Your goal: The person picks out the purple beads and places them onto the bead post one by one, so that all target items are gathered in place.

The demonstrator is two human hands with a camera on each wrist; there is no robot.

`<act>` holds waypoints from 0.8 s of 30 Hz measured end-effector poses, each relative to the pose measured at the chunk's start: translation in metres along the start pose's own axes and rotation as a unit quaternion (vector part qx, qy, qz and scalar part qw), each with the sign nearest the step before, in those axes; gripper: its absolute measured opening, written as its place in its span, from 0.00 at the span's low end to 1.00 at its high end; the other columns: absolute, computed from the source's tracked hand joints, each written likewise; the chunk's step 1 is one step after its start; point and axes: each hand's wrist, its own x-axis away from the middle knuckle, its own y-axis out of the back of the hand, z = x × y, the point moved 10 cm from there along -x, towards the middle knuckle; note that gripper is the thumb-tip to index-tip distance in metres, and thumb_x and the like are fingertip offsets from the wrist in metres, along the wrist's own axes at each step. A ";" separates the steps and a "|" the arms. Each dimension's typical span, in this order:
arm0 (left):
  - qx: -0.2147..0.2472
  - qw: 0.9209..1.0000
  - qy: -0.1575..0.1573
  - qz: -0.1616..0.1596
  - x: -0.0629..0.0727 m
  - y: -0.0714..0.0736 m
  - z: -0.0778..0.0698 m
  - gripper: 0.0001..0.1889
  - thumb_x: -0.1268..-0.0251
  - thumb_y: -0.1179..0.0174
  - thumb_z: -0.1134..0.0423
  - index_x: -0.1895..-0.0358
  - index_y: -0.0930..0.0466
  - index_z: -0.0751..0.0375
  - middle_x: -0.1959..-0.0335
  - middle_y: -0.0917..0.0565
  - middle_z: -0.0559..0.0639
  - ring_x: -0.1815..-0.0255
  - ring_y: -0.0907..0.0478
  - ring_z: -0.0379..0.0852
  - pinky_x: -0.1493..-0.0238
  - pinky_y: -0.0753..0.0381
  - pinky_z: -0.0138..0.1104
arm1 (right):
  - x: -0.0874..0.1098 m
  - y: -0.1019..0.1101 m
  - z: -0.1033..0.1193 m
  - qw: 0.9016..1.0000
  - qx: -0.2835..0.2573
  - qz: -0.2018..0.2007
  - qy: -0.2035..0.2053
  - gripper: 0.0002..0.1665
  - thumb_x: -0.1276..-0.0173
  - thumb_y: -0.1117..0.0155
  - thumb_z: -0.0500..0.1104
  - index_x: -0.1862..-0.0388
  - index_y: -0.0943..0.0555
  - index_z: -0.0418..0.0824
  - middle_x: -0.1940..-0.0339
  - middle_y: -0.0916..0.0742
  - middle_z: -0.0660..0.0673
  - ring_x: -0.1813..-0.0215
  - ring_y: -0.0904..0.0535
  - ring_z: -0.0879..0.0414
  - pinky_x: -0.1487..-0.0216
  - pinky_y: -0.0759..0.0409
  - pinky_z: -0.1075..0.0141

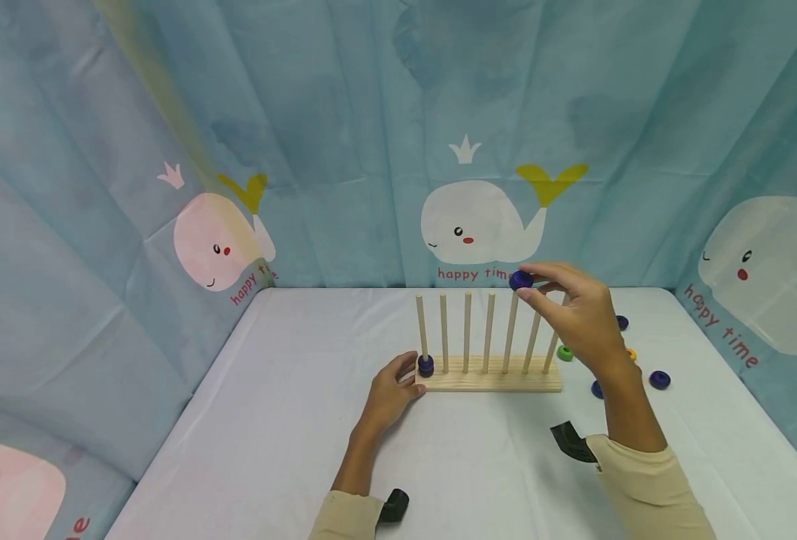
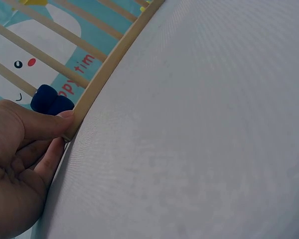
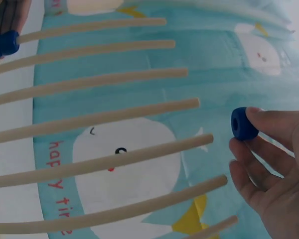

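A wooden rack (image 1: 493, 384) with several upright pegs stands on the white table. Two blue beads (image 1: 426, 366) are stacked at the bottom of its leftmost peg. My left hand (image 1: 390, 391) grips the left end of the base, with the thumb (image 2: 50, 124) at the front edge beside the beads. My right hand (image 1: 584, 315) pinches another blue bead (image 3: 244, 123) between thumb and fingertips. In the head view this bead is in front of the top of the fifth peg; in the right wrist view it is apart from the peg tips, its hole facing them.
Right of the rack lie loose beads: a green bead (image 1: 564, 352), a partly hidden orange bead (image 1: 631, 354) and blue ones, such as the blue bead (image 1: 660, 379) farthest right. A blue curtain (image 1: 344, 150) with whale prints hangs behind the table (image 1: 290, 420).
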 end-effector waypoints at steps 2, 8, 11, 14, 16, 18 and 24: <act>0.000 1.000 0.000 -0.001 0.000 0.000 0.000 0.34 0.34 0.33 0.76 0.23 0.29 0.66 0.25 0.25 0.63 0.24 0.26 0.59 0.31 0.17 0.32 | -0.001 -0.004 0.001 1.000 -0.005 0.004 -0.001 0.22 0.31 0.25 0.33 0.38 0.13 0.41 0.45 0.10 0.45 0.50 0.17 0.67 0.58 0.22 0.81; 0.002 1.000 0.002 -0.001 0.001 0.000 -0.002 0.35 0.34 0.33 0.76 0.23 0.30 0.65 0.25 0.25 0.62 0.24 0.26 0.58 0.31 0.17 0.31 | -0.004 -0.013 0.005 1.000 -0.018 0.012 0.009 0.22 0.31 0.25 0.33 0.38 0.13 0.41 0.46 0.10 0.45 0.50 0.17 0.67 0.49 0.19 0.81; 0.003 1.000 0.001 0.000 0.001 0.000 -0.002 0.35 0.34 0.33 0.76 0.23 0.30 0.65 0.25 0.25 0.63 0.24 0.26 0.58 0.31 0.18 0.31 | -0.004 -0.017 0.006 1.000 -0.023 0.018 0.008 0.23 0.30 0.26 0.33 0.37 0.13 0.42 0.45 0.10 0.45 0.49 0.16 0.62 0.47 0.19 0.81; 0.003 1.000 -0.001 0.001 0.001 0.000 -0.002 0.35 0.34 0.33 0.76 0.23 0.30 0.66 0.25 0.25 0.63 0.24 0.26 0.59 0.31 0.17 0.32 | -0.005 -0.021 0.006 0.999 -0.030 0.025 0.006 0.23 0.30 0.26 0.33 0.37 0.13 0.43 0.45 0.10 0.46 0.49 0.15 0.56 0.47 0.19 0.82; 0.003 1.000 -0.004 0.001 0.001 0.001 -0.002 0.35 0.34 0.33 0.76 0.24 0.29 0.66 0.25 0.25 0.64 0.24 0.26 0.60 0.31 0.17 0.32 | -0.005 -0.025 0.006 0.999 -0.035 0.029 0.006 0.23 0.29 0.26 0.34 0.37 0.13 0.43 0.45 0.10 0.46 0.48 0.15 0.52 0.50 0.19 0.82; 0.005 1.000 -0.003 0.001 0.001 0.001 -0.002 0.35 0.34 0.33 0.76 0.24 0.29 0.65 0.25 0.25 0.63 0.24 0.26 0.59 0.31 0.17 0.32 | -0.005 -0.027 0.007 0.999 -0.038 0.032 0.009 0.23 0.29 0.26 0.34 0.37 0.13 0.43 0.45 0.10 0.46 0.48 0.15 0.51 0.51 0.19 0.82; 0.008 1.000 -0.003 0.002 0.001 0.001 -0.002 0.35 0.35 0.33 0.77 0.24 0.29 0.66 0.25 0.24 0.63 0.24 0.26 0.59 0.31 0.17 0.33 | -0.007 -0.038 0.011 0.998 -0.040 0.043 0.016 0.21 0.30 0.25 0.35 0.38 0.13 0.43 0.45 0.10 0.47 0.49 0.15 0.54 0.52 0.16 0.75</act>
